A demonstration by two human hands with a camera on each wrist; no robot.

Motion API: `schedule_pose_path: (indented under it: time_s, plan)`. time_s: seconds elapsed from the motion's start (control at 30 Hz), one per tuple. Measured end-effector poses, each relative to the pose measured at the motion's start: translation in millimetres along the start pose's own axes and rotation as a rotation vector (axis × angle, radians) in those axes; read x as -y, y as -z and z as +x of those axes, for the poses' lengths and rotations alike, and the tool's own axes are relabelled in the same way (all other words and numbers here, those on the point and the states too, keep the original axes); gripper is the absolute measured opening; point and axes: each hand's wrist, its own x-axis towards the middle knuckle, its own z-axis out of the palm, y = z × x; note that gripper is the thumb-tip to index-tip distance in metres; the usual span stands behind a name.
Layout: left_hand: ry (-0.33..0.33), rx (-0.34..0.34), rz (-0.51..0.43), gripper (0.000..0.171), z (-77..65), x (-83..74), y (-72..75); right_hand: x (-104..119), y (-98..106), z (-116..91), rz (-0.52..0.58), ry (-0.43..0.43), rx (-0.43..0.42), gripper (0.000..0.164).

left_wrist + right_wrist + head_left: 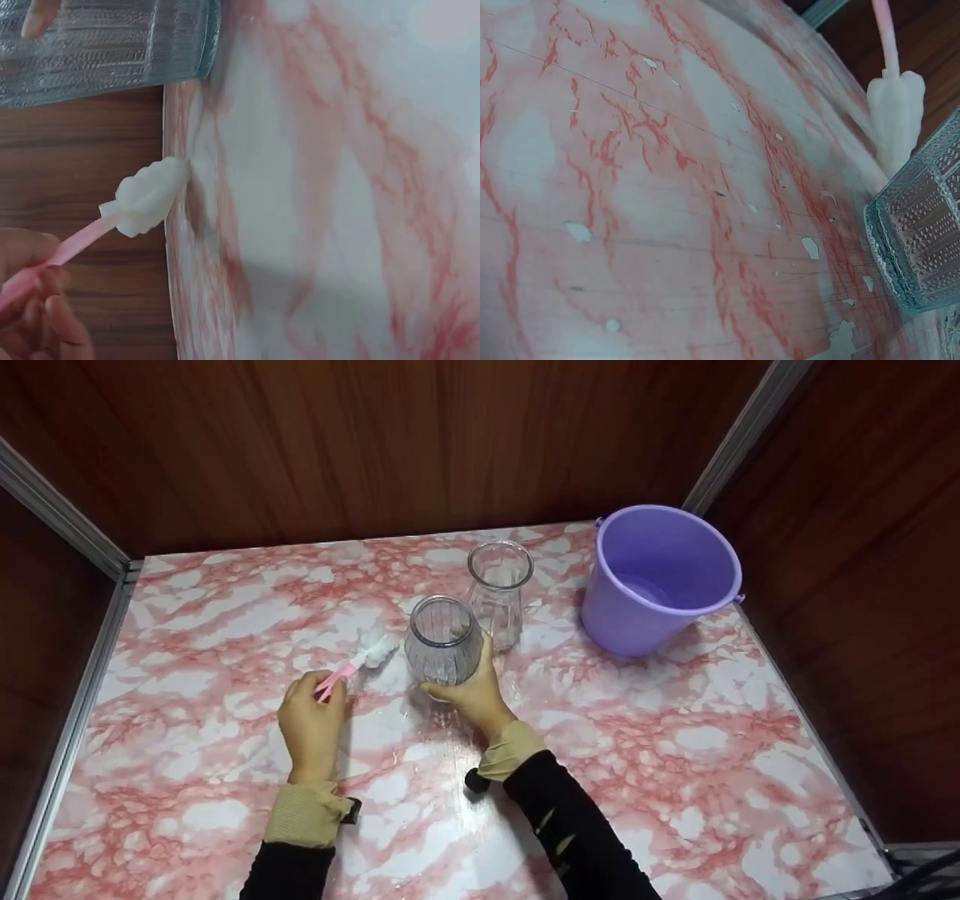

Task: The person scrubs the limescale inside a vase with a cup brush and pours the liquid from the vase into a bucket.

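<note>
My left hand (311, 727) holds the pink handle of a sponge brush (346, 673), its white head pointing away from me to the right. In the left wrist view, the fingers curl round the handle and the white sponge head (150, 196) hangs close to the table surface. My right hand (480, 690) grips a ribbed clear glass jar (442, 658) from its right side, with the thumb across the front and the round mouth facing up. The sponge head is just left of this jar. In the right wrist view, the jar's thick base (900, 247) shows, while the hand is out of sight.
Behind the held jar stands a second clear glass vase (506, 604) with a flared rim. A purple bucket (634, 619) with a little water in it stands at the back right. The red-and-white marbled table (660, 780) has wet spots and dark wooden walls (360, 450) around it.
</note>
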Motion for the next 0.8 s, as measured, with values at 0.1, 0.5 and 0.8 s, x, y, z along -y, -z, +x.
schedule_pose_path:
  time_s: [0.1, 0.5, 0.8]
  plan:
    - [-0.036, -0.101, -0.088, 0.017, -0.2, -3.7, 1.4, -0.3, 0.1, -0.8, -0.011, -0.001, -0.002, 0.119]
    - [0.065, -0.125, -0.448, 0.026, 7.4, -20.9, -2.1, -0.3, 1.4, -0.2, 0.023, -0.005, 0.015, 0.117]
    - [0.153, -0.15, -0.875, 0.023, 19.3, -35.0, -11.1, 1.2, 1.2, 0.0, -0.008, -0.006, 0.016, 0.118]
